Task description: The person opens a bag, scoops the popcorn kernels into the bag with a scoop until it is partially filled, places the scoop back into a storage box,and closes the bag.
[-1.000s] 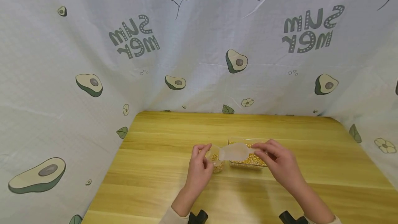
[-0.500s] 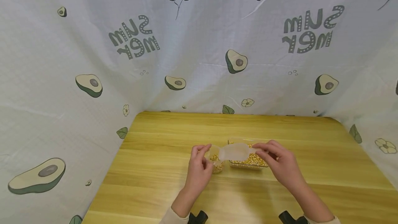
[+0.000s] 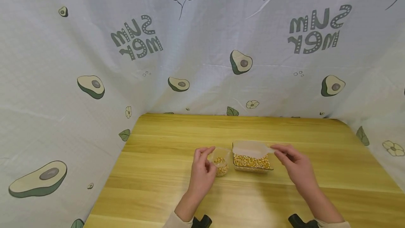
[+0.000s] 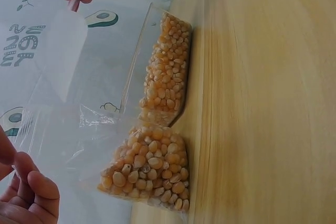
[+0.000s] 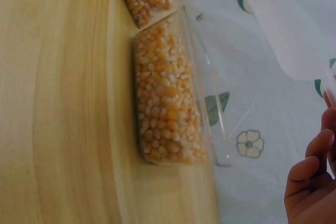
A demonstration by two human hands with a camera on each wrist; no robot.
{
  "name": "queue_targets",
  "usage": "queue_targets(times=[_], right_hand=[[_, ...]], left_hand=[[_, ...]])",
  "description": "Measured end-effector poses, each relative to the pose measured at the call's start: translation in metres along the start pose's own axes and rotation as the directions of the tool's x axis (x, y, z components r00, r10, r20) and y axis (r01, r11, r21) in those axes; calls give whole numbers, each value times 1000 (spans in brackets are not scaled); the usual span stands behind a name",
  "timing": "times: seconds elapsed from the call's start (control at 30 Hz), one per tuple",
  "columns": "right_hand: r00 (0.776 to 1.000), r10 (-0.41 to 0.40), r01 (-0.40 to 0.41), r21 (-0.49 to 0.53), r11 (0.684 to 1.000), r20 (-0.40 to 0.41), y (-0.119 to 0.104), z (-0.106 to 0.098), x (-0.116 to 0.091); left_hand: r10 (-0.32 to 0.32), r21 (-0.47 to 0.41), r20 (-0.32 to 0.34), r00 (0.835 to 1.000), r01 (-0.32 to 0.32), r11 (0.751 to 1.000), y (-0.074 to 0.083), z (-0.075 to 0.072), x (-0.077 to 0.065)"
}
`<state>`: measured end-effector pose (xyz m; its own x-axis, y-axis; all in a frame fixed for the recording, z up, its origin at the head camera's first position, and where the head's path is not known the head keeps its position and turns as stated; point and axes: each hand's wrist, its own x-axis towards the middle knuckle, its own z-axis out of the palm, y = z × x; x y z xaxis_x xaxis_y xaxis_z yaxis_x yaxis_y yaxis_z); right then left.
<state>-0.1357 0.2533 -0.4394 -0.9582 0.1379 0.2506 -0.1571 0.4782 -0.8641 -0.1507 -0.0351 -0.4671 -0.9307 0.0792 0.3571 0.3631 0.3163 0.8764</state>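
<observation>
My left hand point(image 3: 203, 171) pinches the top edge of a clear plastic bag point(image 4: 89, 145) that stands on the table with corn kernels point(image 4: 152, 166) in its bottom. Between the fingers of my right hand point(image 3: 294, 166) is the handle of a white translucent scoop point(image 3: 250, 148). The scoop is held over the back part of a clear rectangular container point(image 3: 253, 169), which is filled with more corn kernels point(image 5: 165, 93). In the right wrist view the scoop point(image 5: 289, 30) hangs well above the container's rim. Bag and container stand side by side, close together.
The wooden table point(image 3: 158, 185) stretches around the bag and container. A white curtain point(image 3: 202, 45) printed with avocados hangs along the back and both sides. Black camera mounts point(image 3: 202, 221) sit at the wrists.
My right hand has moved right, carrying the scoop from the bag's mouth to over the container. The left hand stays at the bag's edge.
</observation>
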Motion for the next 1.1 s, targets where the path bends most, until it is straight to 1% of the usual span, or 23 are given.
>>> queue_targets(times=[0.17, 0.27, 0.37, 0.53, 0.73, 0.9, 1.1], right_hand=[[998, 61, -61, -28, 998, -9, 19, -3, 2], [994, 111, -111, -47, 993, -5, 29, -4, 2], [991, 137, -137, -63, 989, -4, 38, -4, 2], [988, 153, -152, -75, 985, 1, 50, -5, 1], [982, 190, -187, -101, 977, 17, 61, 0, 1], [980, 200, -196, -115, 974, 17, 65, 3, -1], [983, 181, -178, -148, 973, 8, 68, 3, -1]], left_hand=[[4, -1, -5, 1000, -4, 1000, 0, 0, 0], [-5, -2, -9, 1000, 5, 1000, 0, -1, -1], [-17, -9, -10, 1000, 17, 1000, 0, -1, -1], [-26, -28, -2, 1000, 26, 999, 1, -1, -1], [-40, -34, 20, 999, 40, 999, 0, -2, 0], [-66, -52, 49, 997, 69, 996, -2, -2, -1], [-75, -34, 65, 995, 78, 996, -4, -4, -1]])
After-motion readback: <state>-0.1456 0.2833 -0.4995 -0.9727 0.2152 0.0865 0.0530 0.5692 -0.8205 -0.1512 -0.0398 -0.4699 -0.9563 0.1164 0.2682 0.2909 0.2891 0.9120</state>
